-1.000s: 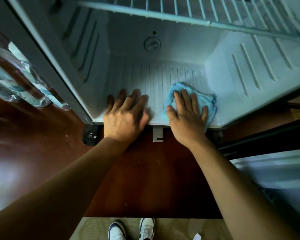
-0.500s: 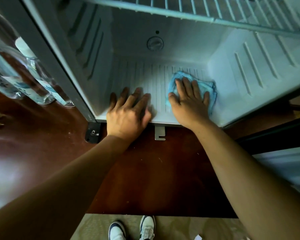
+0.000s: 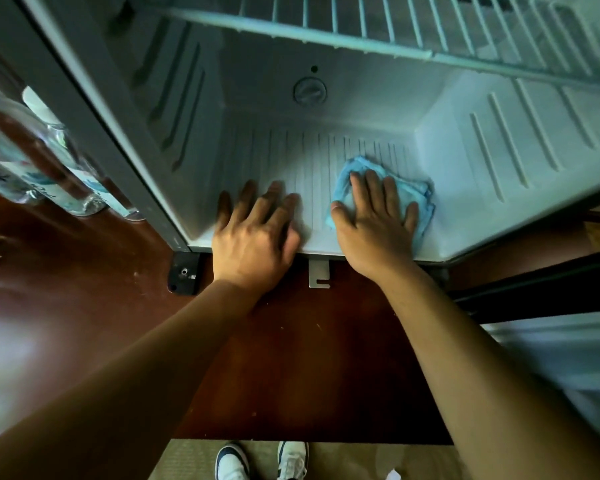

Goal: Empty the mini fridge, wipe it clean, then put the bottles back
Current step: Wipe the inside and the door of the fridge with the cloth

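blue terry cloth (image 3: 406, 192), folded into a small pad, lies on the ribbed white floor of the mini fridge (image 3: 291, 161), toward the right side near the front lip. the right hand (image 3: 374, 220) presses flat on top of it, fingers straight and spread, thumb out to the left touching the cloth's edge; nothing is curled round the cloth. the left hand (image 3: 253, 233) rests flat on the bare fridge floor just beside it, to the left, fingers straight and slightly fanned, holding nothing. the two hands are near each other but apart, with a strip of ribbed floor between them.

the fridge's lower compartment holds only the cloth and the hands. one wire shelf (image 3: 395, 29) spans the cavity above. one round knob (image 3: 309, 91) sits on the back wall, with a small dark hole over it. the side walls carry moulded ribs.

outside, to the left of the fridge's grey frame, clear plastic bottles (image 3: 66, 168) stand on a dark reddish wooden surface (image 3: 309, 358); two show plainly with a white cap on one, and more may sit behind them at the edge, too blurred to count. one black bracket (image 3: 184, 273) and one small metal bracket (image 3: 319, 273) sit under the front lip. at the bottom edge, two shoes (image 3: 260, 462) stand on a pale carpet. part of the fridge's door (image 3: 551, 341) shows at right.
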Available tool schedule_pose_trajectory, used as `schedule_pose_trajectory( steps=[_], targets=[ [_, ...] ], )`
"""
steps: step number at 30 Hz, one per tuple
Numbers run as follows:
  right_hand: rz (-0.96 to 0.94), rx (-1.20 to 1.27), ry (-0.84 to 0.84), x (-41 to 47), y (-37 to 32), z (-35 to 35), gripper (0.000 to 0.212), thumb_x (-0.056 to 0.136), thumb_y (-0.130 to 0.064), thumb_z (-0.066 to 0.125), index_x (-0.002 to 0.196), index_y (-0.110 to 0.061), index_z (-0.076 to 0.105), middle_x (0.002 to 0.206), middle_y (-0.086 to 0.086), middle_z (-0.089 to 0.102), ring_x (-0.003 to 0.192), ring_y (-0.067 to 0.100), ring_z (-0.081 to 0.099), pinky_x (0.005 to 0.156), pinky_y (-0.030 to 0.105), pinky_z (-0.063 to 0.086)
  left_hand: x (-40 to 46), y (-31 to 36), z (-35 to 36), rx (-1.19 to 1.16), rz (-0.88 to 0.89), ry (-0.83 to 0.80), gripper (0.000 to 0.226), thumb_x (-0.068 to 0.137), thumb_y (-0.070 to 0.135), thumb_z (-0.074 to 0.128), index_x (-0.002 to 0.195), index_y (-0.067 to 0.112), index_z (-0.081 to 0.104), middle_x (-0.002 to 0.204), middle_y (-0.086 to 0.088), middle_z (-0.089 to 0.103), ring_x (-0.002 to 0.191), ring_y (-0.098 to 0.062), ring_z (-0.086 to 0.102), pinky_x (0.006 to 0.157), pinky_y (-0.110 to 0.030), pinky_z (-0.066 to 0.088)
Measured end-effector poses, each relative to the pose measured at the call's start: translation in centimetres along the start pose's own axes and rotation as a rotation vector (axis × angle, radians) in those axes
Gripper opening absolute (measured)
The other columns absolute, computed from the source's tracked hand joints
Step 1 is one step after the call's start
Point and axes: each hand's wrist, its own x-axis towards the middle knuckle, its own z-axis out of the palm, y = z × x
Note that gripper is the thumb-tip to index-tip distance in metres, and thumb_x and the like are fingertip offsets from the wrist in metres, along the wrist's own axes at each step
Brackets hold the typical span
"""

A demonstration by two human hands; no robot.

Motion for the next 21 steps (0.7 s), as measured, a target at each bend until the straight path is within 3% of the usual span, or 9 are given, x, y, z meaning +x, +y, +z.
schedule_pose_trajectory(
  steps=[6,10,13,21],
  targets=[
    [0.048,0.016,-0.005,3.6,0.5,-1.1,0.065,0.096,-0.055,0.022,0.154,-0.033,0.002,0.163,-0.004,-0.005,0.149,0.02,-0.009,0.115,0.057,-0.006,0.1,0.2,-0.1,-0.003,-0.001,-0.022,0.053,0.096,0.045,0.038,0.14,0.024,0.055,0.146,-0.006,0.052,0.141,-0.038,0.038,0.114,-0.062,0.025],
    [0.12,0.053,0.05,4.8,0.1,-1.1,0.067,0.087,-0.06,0.024,0.151,-0.042,0.012,0.162,0.009,-0.012,0.149,0.026,-0.013,0.116,0.055,-0.005,0.1,0.2,-0.1,0.0,0.003,-0.02,0.053,0.096,0.045,0.038,0.14,0.023,0.056,0.146,-0.007,0.052,0.14,-0.039,0.038,0.115,-0.062,0.024],
    [0.119,0.042,0.077,5.1,-0.7,-1.1,0.067,0.088,-0.057,0.024,0.151,-0.039,0.014,0.163,0.01,-0.001,0.149,0.028,-0.006,0.117,0.055,-0.002,0.1,0.1,-0.1,0.001,-0.006,-0.019,0.053,0.095,0.046,0.038,0.14,0.023,0.056,0.146,-0.007,0.053,0.14,-0.039,0.039,0.115,-0.062,0.024],
    [-0.198,-0.005,0.169,6.4,-5.8,-0.6,0.057,0.096,-0.047,0.037,0.15,-0.037,0.027,0.161,0.004,0.02,0.148,0.024,0.013,0.117,0.049,0.011,0.3,0.5,-0.3,-0.009,-0.018,0.004,0.046,0.093,0.041,0.043,0.127,0.02,0.065,0.14,-0.007,0.058,0.135,-0.039,0.046,0.113,-0.06,0.029]
  ],
)
